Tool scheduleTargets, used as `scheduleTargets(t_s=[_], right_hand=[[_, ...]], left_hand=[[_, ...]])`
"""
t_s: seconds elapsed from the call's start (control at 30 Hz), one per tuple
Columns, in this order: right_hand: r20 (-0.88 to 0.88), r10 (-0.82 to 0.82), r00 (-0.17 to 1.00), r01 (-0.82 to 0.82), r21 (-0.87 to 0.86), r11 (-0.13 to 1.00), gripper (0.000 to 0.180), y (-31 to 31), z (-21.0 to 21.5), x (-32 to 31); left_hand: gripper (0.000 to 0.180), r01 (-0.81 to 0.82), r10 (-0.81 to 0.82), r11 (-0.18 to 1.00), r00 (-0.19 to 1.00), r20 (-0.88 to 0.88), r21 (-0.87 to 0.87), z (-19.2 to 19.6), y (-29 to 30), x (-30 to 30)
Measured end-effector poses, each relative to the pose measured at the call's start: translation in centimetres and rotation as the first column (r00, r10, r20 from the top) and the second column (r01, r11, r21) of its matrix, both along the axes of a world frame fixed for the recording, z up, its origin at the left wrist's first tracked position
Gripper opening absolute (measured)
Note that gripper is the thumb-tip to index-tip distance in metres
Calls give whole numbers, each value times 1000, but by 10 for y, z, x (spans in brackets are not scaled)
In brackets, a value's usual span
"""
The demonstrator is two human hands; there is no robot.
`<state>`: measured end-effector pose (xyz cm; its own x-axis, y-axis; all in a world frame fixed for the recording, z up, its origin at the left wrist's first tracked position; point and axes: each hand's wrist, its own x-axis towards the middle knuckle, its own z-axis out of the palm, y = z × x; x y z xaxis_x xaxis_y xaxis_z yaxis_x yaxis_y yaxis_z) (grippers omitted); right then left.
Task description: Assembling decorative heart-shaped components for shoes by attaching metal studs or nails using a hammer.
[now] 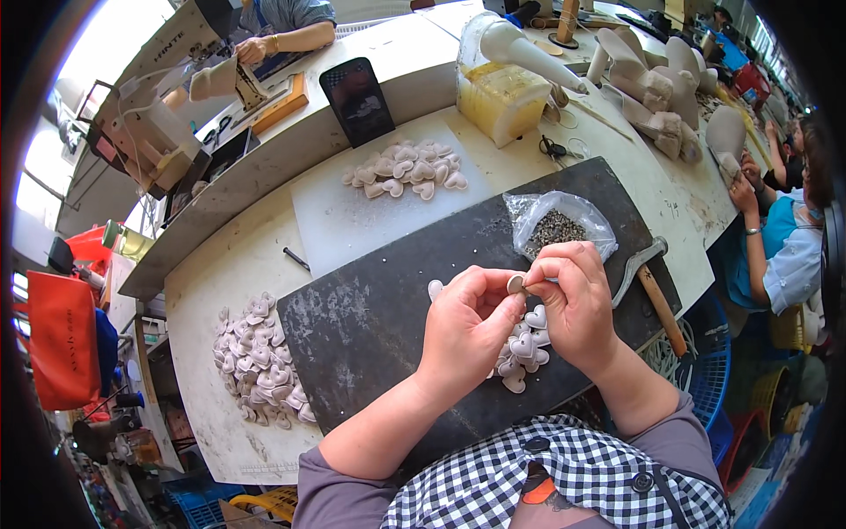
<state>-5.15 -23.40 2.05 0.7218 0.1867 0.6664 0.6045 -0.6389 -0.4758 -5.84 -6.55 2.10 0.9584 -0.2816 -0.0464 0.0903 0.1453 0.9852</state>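
Note:
Above the black board (pixel 352 326), my left hand (pixel 471 331) pinches a small rounded beige piece (pixel 515 284) between thumb and forefinger. Close against it, the fingertips of my right hand (pixel 577 304) are pressed together; whatever they hold is too small to make out. Partly behind my hands, a small pile of padded beige hearts (pixel 522 351) lies on the board. One more pale heart (pixel 435 289) shows beside my left fingers. Just beyond my hands, an open clear plastic bag (pixel 595 225) holds many tiny dark metallic bits (pixel 557 229).
A hammer (pixel 661 309) lies at the board's right edge. Heart piles rest at left (pixel 260 366) and on a white sheet (pixel 330 234). Farther back are a phone (pixel 357 101), a yellowish glue container (pixel 502 97) and small scissors (pixel 552 148). Other people work at the far left and right.

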Motion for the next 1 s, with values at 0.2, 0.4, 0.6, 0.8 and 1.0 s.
scheduleTargets(t_s=[0.2,0.4,0.6,0.8,1.0], right_hand=[[26,-19,999,21,-100,995,15,1,2,-4],[-354,284,891,-1,625,781,19,6,0,-17],[-398,244,884,-95,357,929,20,3,-1,-17],[-209,-258,943,222,-182,958,13,-39,-21,22],[-123,-292,948,226,-384,895,16,-38,-46,48]], left_hand=[[18,4,-3,1000,1000,-24,23,0,0,0],[10,-150,94,972,953,288,179,7,-7,-5],[11,-348,-12,809,796,605,474,9,7,-5],[18,181,-154,807,983,-96,562,6,55,-3],[22,84,-89,739,996,-26,668,4,62,11]])
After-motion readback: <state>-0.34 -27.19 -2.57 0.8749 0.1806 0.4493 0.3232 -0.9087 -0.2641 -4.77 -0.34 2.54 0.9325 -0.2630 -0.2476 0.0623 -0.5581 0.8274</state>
